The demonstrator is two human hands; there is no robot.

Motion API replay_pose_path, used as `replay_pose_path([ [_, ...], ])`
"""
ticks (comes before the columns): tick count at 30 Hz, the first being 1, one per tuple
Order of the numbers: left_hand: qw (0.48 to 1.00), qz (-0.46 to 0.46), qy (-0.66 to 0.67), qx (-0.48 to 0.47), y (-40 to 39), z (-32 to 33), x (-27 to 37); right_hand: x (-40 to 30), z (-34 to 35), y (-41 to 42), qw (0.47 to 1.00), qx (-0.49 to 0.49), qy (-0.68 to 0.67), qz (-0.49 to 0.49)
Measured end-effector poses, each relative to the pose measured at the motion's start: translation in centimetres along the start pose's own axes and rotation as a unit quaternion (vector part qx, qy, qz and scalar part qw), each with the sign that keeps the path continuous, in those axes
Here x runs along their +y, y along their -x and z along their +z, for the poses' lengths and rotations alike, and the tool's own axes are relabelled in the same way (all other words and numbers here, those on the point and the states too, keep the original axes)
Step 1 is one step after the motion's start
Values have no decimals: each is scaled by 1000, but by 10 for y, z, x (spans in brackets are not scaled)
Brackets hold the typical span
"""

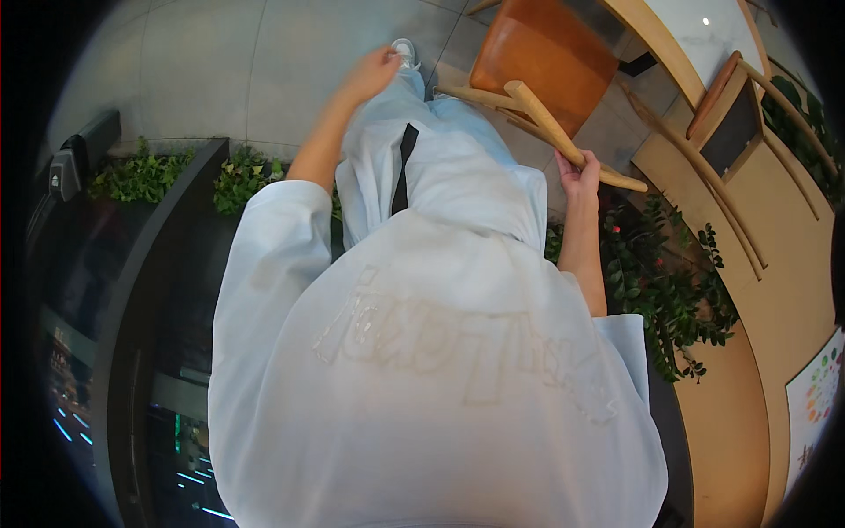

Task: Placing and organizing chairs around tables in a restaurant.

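Observation:
My right hand [581, 175] grips the pale wooden back rail of a chair [544, 63]. The chair has an orange-brown leather-like seat and stands ahead of me to the right. My left hand [373, 72] is blurred and held out in front over my leg, near my white shoe [403, 51]. Its fingers look bent, and nothing can be seen in them. It is apart from the chair. Part of my other shoe is hidden behind the chair's wooden frame.
A white-topped table [703, 30] with a wooden edge is beyond the chair. Another wooden chair [716, 125] stands at the right, near leafy plants [650, 264] and a curved wooden surface [785, 264]. A dark-framed glass panel [125, 290] and low greenery [145, 173] lie left.

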State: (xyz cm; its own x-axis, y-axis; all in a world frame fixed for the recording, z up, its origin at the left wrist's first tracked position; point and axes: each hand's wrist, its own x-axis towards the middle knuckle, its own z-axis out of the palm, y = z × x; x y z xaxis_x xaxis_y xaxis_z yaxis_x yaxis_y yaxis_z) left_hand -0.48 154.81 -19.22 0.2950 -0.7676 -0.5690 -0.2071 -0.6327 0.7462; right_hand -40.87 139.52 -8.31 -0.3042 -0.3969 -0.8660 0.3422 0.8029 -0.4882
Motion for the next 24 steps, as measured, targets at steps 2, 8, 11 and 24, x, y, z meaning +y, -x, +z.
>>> replay_pose_path([
  [2, 996, -53, -66, 3, 19, -21, -37, -2, -3, 2, 1000, 5, -3, -10],
  [8, 967, -220, -122, -36, 88, -54, -161, -25, 11, -5, 995, -36, 65, -61],
  [11, 949, -292, -110, -53, 114, -51, -185, -38, 25, -1, 993, 7, 95, -71],
  [24, 983, -180, 30, 27, 101, -8, -142, -35, 6, -7, 987, 92, 119, -56],
])
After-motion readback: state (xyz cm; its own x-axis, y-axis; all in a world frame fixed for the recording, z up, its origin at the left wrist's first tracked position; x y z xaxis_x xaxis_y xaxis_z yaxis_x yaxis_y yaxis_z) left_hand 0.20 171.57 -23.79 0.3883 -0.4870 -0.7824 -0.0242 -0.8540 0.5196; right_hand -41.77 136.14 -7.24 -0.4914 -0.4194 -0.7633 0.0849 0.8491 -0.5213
